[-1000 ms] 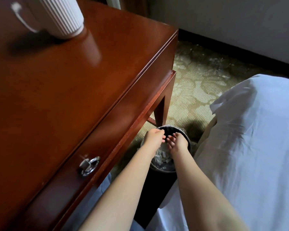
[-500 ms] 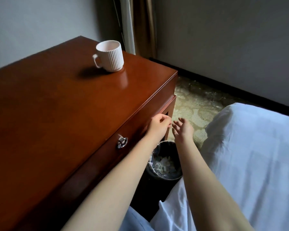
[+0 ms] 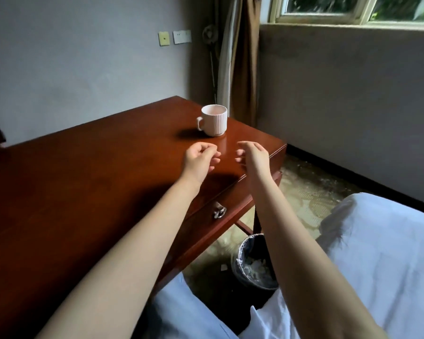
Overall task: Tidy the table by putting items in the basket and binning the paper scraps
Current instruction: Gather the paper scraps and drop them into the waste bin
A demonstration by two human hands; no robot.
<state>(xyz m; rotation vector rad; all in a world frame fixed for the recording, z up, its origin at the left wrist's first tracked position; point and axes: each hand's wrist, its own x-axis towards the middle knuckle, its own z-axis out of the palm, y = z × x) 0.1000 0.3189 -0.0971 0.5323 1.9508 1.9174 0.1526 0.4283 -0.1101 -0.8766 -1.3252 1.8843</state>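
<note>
1. At 12 o'clock of both hands: mug [image 3: 214, 119], upright near the far corner of the table [image 3: 83, 179], just beyond the fingertips. Risk: a hurried two-handed reach could tip it or nudge it off the edge at 3 o'clock.
2. At 5 o'clock, below the table: bin [image 3: 242, 250], paper scraps [image 3: 255, 267] inside. One stray scrap [image 3: 223, 267] lies on the floor at the bin's 9 o'clock and is easily overlooked.
3. Left hand [image 3: 201, 159]: above the tabletop, fingers loosely curled, holding nothing.
4. Right hand [image 3: 253, 155]: beside it, over the table edge, fingers drooping, empty.
5. Not in view: basket.
</note>
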